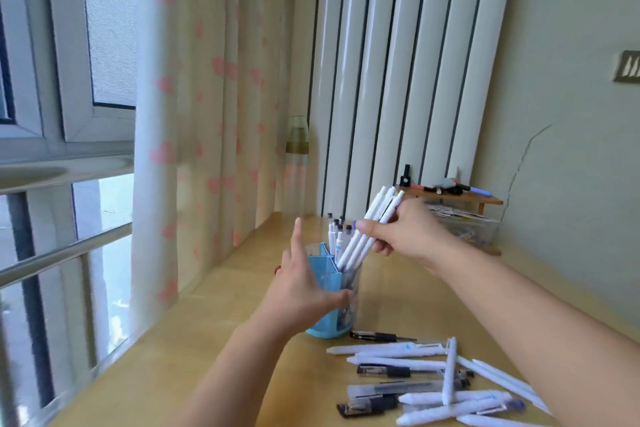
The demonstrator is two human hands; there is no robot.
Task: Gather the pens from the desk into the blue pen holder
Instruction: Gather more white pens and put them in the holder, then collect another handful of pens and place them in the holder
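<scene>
The blue pen holder (323,274) stands on the wooden desk (214,340), with several pens upright in its far compartment. My left hand (304,284) grips the holder's near side, thumb on its right wall and index finger raised. My right hand (401,232) holds a bundle of three white pens (363,236) slanted down to the left, their tips at the holder's rim. A pile of white pens (415,357) and black pens (384,371) lies on the desk in front of the holder to the right.
A curtain with pink hearts (207,114) hangs at the desk's left edge, beside a window. A white radiator (398,62) stands behind. At the back right sit a small wooden shelf (457,199) with small items and a clear plastic box (467,229).
</scene>
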